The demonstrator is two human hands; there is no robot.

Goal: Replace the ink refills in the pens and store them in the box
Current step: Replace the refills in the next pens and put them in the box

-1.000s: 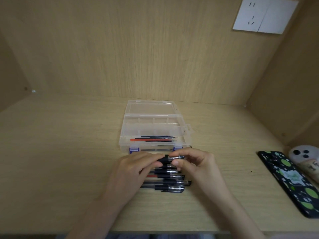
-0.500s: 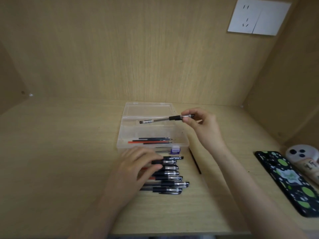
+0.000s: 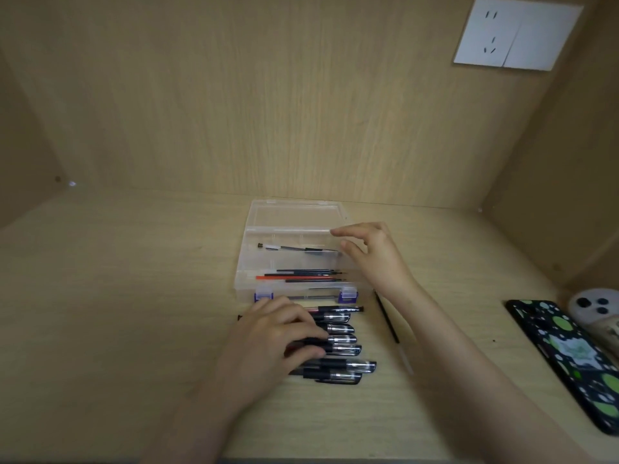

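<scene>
A clear plastic box (image 3: 254,216) with purple latches lies open on the desk. One pen (image 3: 294,248) lies in its rear compartment. Several thin refills (image 3: 301,276), one red and the others dark, lie in the front compartment. My right hand (image 3: 375,256) hovers at the box's right end, fingers loosely spread and holding nothing. In front of the box lies a row of several capped black pens (image 3: 341,346). My left hand (image 3: 274,343) rests on the left part of that row, fingers curled over the pens. A loose dark refill (image 3: 388,319) lies to the right of the pens.
A phone in a black case with green spots (image 3: 569,360) lies at the desk's right, with a white device (image 3: 596,306) behind it. Wooden walls enclose the desk at the back and sides. A white wall socket (image 3: 516,31) is at the upper right.
My right hand carried one pen from the row up to the box and let it go in the rear compartment. My left hand settled on the row of pens.
</scene>
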